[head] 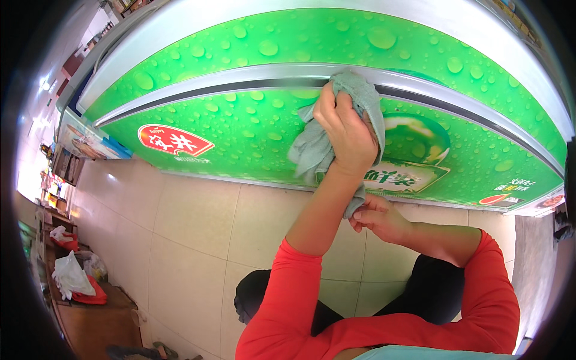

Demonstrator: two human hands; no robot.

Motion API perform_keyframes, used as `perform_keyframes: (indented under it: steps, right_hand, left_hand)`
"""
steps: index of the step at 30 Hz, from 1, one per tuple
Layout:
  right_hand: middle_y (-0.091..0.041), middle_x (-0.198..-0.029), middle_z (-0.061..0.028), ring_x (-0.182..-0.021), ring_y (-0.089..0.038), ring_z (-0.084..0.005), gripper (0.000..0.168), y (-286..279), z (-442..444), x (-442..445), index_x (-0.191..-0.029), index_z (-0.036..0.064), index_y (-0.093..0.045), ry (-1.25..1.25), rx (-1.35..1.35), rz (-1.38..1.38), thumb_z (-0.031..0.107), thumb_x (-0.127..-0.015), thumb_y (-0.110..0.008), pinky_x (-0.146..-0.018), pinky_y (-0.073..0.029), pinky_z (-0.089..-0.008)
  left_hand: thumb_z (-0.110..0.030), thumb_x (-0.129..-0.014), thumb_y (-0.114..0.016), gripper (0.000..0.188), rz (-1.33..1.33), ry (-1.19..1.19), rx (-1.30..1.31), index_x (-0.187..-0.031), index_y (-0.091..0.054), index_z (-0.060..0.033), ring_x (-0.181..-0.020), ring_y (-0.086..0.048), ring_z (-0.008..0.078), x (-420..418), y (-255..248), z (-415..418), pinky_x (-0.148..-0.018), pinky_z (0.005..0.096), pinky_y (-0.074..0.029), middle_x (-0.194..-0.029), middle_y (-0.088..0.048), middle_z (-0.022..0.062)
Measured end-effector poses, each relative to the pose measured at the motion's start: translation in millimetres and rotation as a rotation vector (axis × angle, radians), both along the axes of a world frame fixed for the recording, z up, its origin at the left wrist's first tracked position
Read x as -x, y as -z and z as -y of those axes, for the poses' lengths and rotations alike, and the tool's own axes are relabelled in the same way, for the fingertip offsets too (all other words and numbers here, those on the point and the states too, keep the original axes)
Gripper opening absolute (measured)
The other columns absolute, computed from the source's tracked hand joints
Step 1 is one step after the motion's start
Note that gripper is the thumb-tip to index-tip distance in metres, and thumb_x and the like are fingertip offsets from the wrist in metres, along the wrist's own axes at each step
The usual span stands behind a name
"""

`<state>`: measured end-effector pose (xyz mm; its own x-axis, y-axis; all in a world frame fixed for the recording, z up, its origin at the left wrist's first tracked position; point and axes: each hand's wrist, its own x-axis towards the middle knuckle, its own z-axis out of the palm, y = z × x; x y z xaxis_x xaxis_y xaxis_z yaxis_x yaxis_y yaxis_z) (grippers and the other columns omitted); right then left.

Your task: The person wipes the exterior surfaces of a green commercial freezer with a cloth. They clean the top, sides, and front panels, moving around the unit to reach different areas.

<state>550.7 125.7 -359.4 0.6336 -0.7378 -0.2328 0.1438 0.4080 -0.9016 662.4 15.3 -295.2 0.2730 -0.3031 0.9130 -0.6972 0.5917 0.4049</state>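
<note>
My left hand (346,130) grips a bunched grey-green cloth (310,144). It presses the cloth's top against the silver trim strip (270,72) that runs along the front of a green chest freezer (252,126). Folds of the cloth hang down over the printed panel, and one end trails below my left wrist. Lower and to the right, my right hand (382,219) pinches that trailing end between thumb and fingers. Behind the cloth, part of the panel's large printed picture is covered.
Beige floor tiles (193,216) run along the freezer's base. At the left, plastic bags (72,274) lie on a brown wooden surface (99,324). Another printed cabinet (90,135) stands past the freezer's left end. My bent knees (252,292) are below my arms.
</note>
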Motion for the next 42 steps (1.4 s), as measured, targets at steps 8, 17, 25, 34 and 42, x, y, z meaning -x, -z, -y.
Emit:
perform_keyframes:
  steps: [8,17,25,34,42]
  right_hand:
    - [-0.054,-0.086,-0.0049,-0.075,-0.051,-0.0114,0.042,-14,-3,4,-0.123,0.003,-0.044,-0.152,0.051,0.061,0.013,-0.084,-0.057,-0.069,-0.044,-0.0254]
    - [-0.051,-0.114,-0.0076,-0.084,-0.051,-0.0103,0.042,-37,7,36,-0.124,0.002,-0.044,-0.186,0.189,0.17,0.01,-0.085,-0.055,-0.071,-0.046,-0.0262]
    - [-0.051,-0.119,-0.0076,-0.085,-0.052,-0.0095,0.035,-62,0,122,-0.12,0.002,-0.047,-0.054,0.214,0.242,0.008,-0.086,-0.053,-0.071,-0.046,-0.026]
    - [-0.061,-0.095,-0.0071,-0.074,-0.051,-0.0084,0.016,-117,-15,255,-0.103,0.001,-0.053,0.778,0.736,0.193,0.005,-0.089,-0.047,-0.064,-0.043,-0.0236]
    - [-0.048,-0.124,-0.0125,-0.108,-0.048,-0.0197,0.044,-118,-39,309,-0.126,-0.001,-0.043,1.288,1.137,-0.46,0.021,-0.09,-0.054,-0.091,-0.04,-0.0327]
  left_hand:
    - [-0.02,-0.075,-0.058,0.058,-0.013,-0.458,0.026,-0.122,-0.039,0.0077,-0.106,-0.041,0.0377,-92,12,49,-0.085,0.0492,-0.031,-0.122,-0.041,0.025]
    - [-0.012,-0.077,-0.056,0.02,0.12,-0.712,-0.073,-0.089,-0.048,0.0021,-0.089,-0.045,0.037,-113,-50,29,-0.075,0.0467,-0.033,-0.094,-0.05,0.0186]
    - [-0.019,-0.081,-0.057,0.046,0.262,-0.17,0.047,-0.118,-0.043,0.0034,-0.106,-0.04,0.0365,92,-23,-15,-0.087,0.0469,-0.031,-0.125,-0.042,0.0248]
    - [-0.008,-0.073,-0.057,0.029,0.464,0.158,0.12,-0.1,-0.053,-0.0001,-0.089,-0.047,0.0309,247,-17,-32,-0.078,0.042,-0.036,-0.121,-0.051,0.0167]
    - [0.003,-0.082,-0.05,0.033,-0.029,0.834,-0.075,-0.115,-0.047,0.0003,-0.098,-0.048,0.026,284,-37,-68,-0.088,0.0367,-0.037,-0.111,-0.052,0.0158]
